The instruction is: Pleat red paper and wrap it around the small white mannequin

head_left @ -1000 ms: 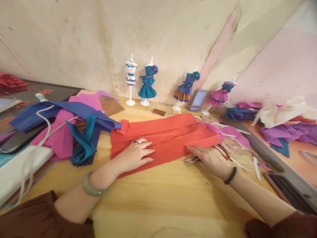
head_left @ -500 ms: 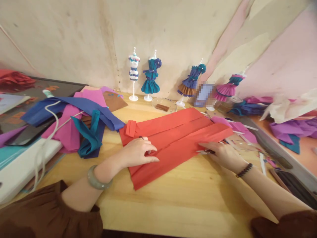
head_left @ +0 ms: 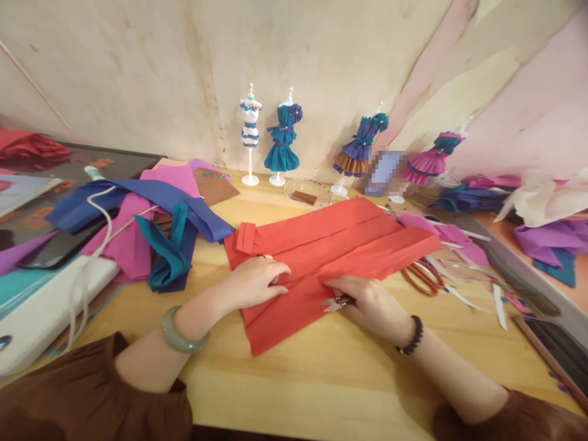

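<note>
Steadying the wide, creased red cloth-like sheet (head_left: 316, 245), mid-frame on the pale wooden surface (head_left: 344, 380), seems the step in hand; any cut would call for a flat, firmly held edge. The left hand (head_left: 255, 282) curls loosely over its lower left; whether it pinches, I cannot tell. Palm down at lower right, the right hand (head_left: 374, 303) grips small dark-handled metal snips (head_left: 339, 302), tips pointing left.

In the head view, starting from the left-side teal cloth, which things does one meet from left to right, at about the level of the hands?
Teal cloth, left hand, right hand with small snips in its grip, orange scissors handles, white strip, dark slab. Red cloth, under both hands, is omitted.
</note>
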### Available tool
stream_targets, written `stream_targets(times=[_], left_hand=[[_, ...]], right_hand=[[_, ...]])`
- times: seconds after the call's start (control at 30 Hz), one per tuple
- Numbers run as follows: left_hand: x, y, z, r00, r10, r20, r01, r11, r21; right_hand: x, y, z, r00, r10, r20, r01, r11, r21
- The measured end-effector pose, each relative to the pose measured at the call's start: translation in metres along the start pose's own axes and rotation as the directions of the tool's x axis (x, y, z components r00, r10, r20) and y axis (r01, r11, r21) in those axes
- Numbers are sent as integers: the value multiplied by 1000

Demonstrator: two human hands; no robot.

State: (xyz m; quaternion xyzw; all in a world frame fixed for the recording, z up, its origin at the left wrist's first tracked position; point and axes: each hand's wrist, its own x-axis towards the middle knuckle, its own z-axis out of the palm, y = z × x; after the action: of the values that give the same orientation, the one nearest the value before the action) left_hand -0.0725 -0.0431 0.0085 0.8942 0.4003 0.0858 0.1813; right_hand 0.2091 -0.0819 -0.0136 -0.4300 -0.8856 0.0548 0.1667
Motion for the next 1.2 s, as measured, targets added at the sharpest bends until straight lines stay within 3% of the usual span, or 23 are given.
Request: stream_targets(times=[0.2, 0.4, 0.5, 0.67, 0.77, 0.9, 0.97, 1.03, 1.1, 1.2], left_hand=[[-1, -2, -6, 999, 19, 42, -19, 1000, 6], [-3, 10, -2, 986, 141, -88, -131, 985, 112], [-3, 16, 9, 982, 188, -17, -185, 974, 134], [-4, 8, 11, 980, 139, 140, -162, 972, 171], [-9, -3, 0, 983, 112, 148, -136, 978, 159], [-12, -1, -11, 987, 152, 44, -158, 974, 162], [-10, 11, -9, 966, 257, -26, -249, 954, 168], [-5, 24, -1, 932, 359, -37, -350, 924, 154], [0, 35, 11, 923, 385, 16, -384, 915, 123], [6, 40, 27, 941, 310, 133, -323, 943, 86]], right_hand=[[-1, 3, 10, 999, 37, -2, -37, 999, 6], [2, -3, 8, 998, 61, 12, -61, 998, 4], [2, -4, 9, 998, 69, 11, -69, 998, 4], [2, -5, 9, 996, 94, 7, -94, 992, 88], [2, 0, -1, 981, 186, -56, -173, 967, 186], [-1, 12, -24, 896, 422, -138, -392, 898, 201], [-2, 17, -34, 876, 475, -86, -456, 873, 174], [-3, 18, -39, 886, 464, -3, -457, 873, 171], [-3, 16, -41, 898, 433, 80, -440, 879, 184], [-5, 14, -42, 903, 388, 186, -421, 886, 195]])
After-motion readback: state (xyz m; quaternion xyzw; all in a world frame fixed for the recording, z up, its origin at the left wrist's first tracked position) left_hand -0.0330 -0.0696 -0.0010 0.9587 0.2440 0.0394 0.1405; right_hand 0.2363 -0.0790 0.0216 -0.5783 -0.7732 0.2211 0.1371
